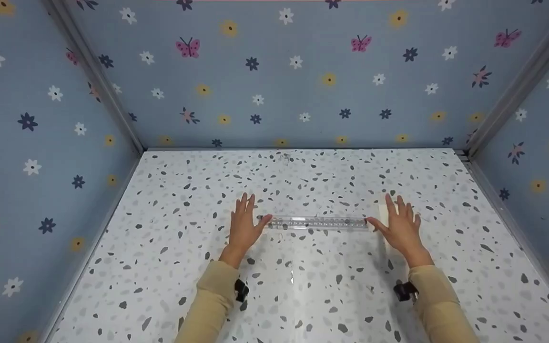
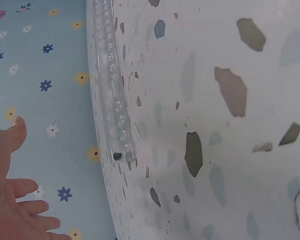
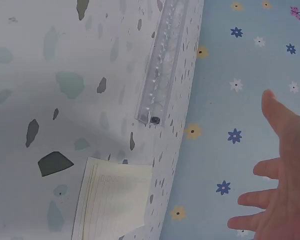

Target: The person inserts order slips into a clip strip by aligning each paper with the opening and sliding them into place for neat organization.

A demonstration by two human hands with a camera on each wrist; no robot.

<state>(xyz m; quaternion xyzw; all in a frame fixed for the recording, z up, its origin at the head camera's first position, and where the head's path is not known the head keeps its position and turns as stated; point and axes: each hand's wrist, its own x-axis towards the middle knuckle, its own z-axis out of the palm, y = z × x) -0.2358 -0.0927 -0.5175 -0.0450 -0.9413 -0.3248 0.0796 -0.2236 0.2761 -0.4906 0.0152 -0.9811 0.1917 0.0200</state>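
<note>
A long clear plastic strip (image 1: pixel 320 222), with rows of small bumps or beads along it, lies crosswise on the speckled tabletop. My left hand (image 1: pixel 244 224) is by its left end, fingers straight and thumb toward the strip. By the right end is my right hand (image 1: pixel 402 231), also with extended fingers. In the left wrist view the left hand (image 2: pixel 15 195) appears raised and apart from the strip (image 2: pixel 112 90). The right hand (image 3: pixel 285 185) likewise looks apart from it in the right wrist view. A cream lined notepad (image 3: pixel 115 200) lies below the right hand, partly hidden in the head view.
Blue flowered panels (image 1: pixel 274 85) stand at the back and both sides, with grey posts (image 1: pixel 96 78) at the corners. The white speckled tabletop (image 1: pixel 303 300) stretches between them. A black device (image 1: pixel 241 290) sits at each sleeve cuff.
</note>
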